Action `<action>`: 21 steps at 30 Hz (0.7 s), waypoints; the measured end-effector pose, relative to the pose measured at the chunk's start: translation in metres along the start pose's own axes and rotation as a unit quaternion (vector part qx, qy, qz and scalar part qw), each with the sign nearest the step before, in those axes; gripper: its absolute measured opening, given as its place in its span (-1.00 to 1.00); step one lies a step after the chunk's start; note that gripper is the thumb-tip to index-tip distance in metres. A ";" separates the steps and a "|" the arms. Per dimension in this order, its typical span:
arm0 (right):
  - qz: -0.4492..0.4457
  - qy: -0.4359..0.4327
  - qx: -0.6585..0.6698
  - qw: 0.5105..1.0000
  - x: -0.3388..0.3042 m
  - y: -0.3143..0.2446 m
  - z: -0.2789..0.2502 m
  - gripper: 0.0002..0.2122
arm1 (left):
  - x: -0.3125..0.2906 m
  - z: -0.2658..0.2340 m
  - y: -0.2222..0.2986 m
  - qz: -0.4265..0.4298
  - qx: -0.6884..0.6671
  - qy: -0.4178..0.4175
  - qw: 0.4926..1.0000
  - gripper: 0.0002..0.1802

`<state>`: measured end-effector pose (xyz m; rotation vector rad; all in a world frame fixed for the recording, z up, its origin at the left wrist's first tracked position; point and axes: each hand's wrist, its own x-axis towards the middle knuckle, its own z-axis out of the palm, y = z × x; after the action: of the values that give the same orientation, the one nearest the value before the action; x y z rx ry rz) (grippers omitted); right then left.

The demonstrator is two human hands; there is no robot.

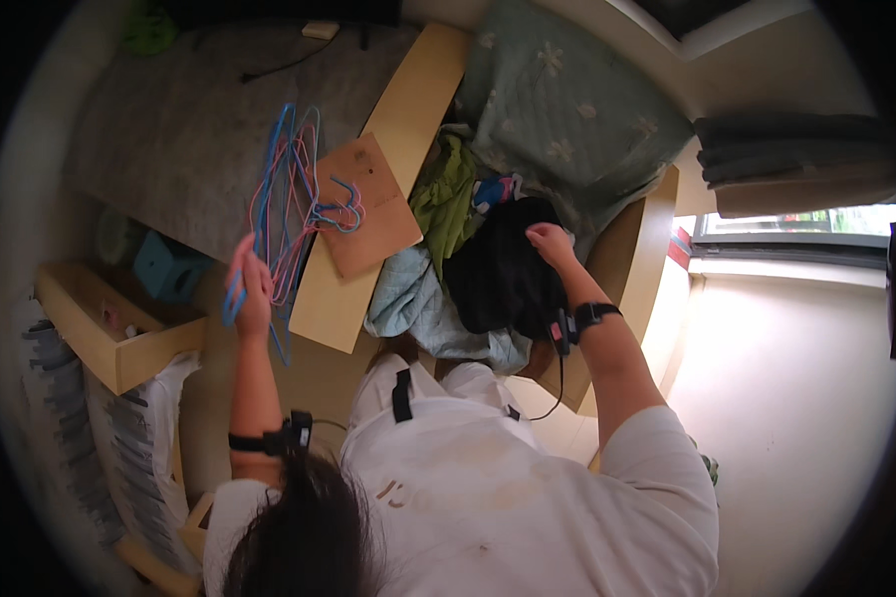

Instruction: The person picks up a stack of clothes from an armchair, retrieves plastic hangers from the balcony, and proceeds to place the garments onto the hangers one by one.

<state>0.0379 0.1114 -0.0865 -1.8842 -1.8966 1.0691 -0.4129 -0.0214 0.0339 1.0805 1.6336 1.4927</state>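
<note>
My left hand is closed around a blue clothes hanger at the left end of a bundle. The other hangers, pink and blue, lie tangled beside it, their hooks resting over a brown cardboard sheet. My right hand pinches the upper right part of a black garment spread in front of my knees. Under and around that garment are a light blue quilted cloth and an olive green garment. A small blue and pink cloth peeks out behind the black one.
A pale wooden board runs under the cardboard, beside a grey surface. Green floral bedding rises behind the clothes, with another wooden board to the right. An open drawer and a blue stool stand left.
</note>
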 end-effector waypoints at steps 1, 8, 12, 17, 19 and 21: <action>-0.091 0.017 -0.057 0.994 0.017 -0.021 0.009 -0.85 | -0.016 0.005 0.001 -0.024 -0.003 0.002 1.000 -0.70; -0.136 -0.026 -0.208 0.968 0.141 -0.042 0.115 -0.68 | -0.101 0.016 -0.024 -0.175 0.035 0.014 0.984 -0.76; -0.186 0.083 -0.263 0.943 0.185 -0.028 0.157 -0.59 | -0.121 0.022 -0.023 -0.170 0.055 0.023 0.984 -0.80; -0.014 -0.160 -0.388 0.907 0.161 0.012 0.161 -0.77 | -0.105 0.056 -0.026 -0.157 0.069 0.008 0.985 -0.82; 0.017 -0.211 -0.289 0.934 0.125 0.058 0.151 -0.82 | -0.082 0.079 -0.014 -0.203 0.047 0.011 0.978 -0.83; -0.070 -0.316 -0.283 0.903 0.087 0.026 0.100 -0.78 | -0.068 0.091 0.000 -0.143 0.083 -0.049 0.985 -0.84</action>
<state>-0.0183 0.1591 -0.1991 -1.7296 -2.9303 1.2878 -0.3028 -0.0425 0.0193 0.9419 1.7817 1.1173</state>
